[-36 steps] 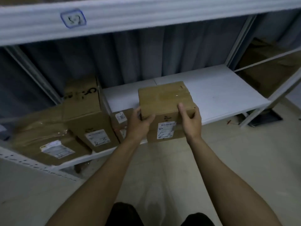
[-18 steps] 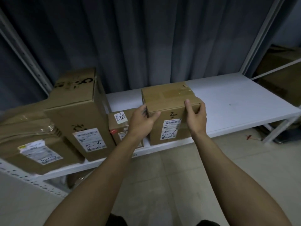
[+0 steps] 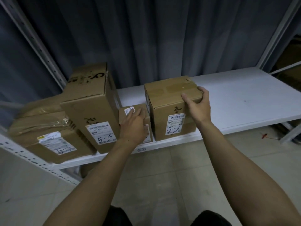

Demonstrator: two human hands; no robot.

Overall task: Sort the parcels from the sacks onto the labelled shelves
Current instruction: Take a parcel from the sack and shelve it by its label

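Note:
A brown cardboard parcel (image 3: 169, 103) with a white label marked 5-3 stands on the white shelf (image 3: 244, 103). My right hand (image 3: 197, 106) grips its right top edge, thumb on top and fingers round the side. My left hand (image 3: 135, 123) rests with fingers straight on a small low box (image 3: 130, 111) wedged between that parcel and a tall box (image 3: 92, 105), also marked 5-3.
A flat taped parcel (image 3: 44, 128) lies at the shelf's left end. Grey curtain hangs behind. Perforated shelf uprights (image 3: 34, 41) rise at the left, another at the right (image 3: 276, 30). The shelf's right half is bare. Tiled floor lies below.
The parcel now stands on the shelf beside the small box. My left hand has left its side and moved onto the small box. My right hand stays on the parcel's right edge.

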